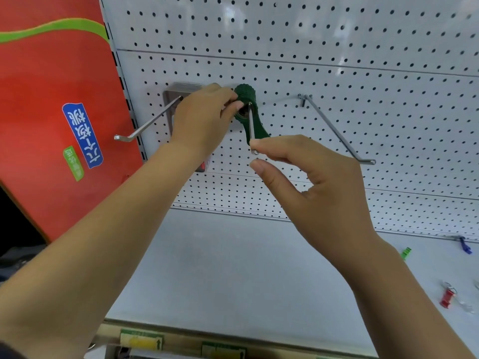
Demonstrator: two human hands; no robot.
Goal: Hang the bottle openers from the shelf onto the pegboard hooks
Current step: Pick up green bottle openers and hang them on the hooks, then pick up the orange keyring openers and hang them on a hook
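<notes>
Fingertips (pixel 233 103) of the left hand (pixel 204 117) pinched the round, ribbed head of a green opener (pixel 245 93), with the hook (pixel 251 125) passing through its ring. The opener sat far back on that hook, close to the pegboard (pixel 337 86), its handle hanging down behind the rod. The right hand (pixel 318 182) was half open at the hook's upturned end: the forefinger touched the tip while the thumb stood just below it with a gap, so it steadied rather than clasped.

The opener looked light and stiff, probably rubbery plastic around a metal ring. The ribbed head likely gave a sure hold, and gripping there kept the ring lined up with the rod. The thin hook probably flexed, hence the steadying finger.

To the left, a second hook (pixel 145 125) carried a grey packet (pixel 181 90); to the right, a third (pixel 337 129) hung bare. On the shelf (pixel 233 255) below, well apart at the right, lay a red opener (pixel 447 297).
</notes>
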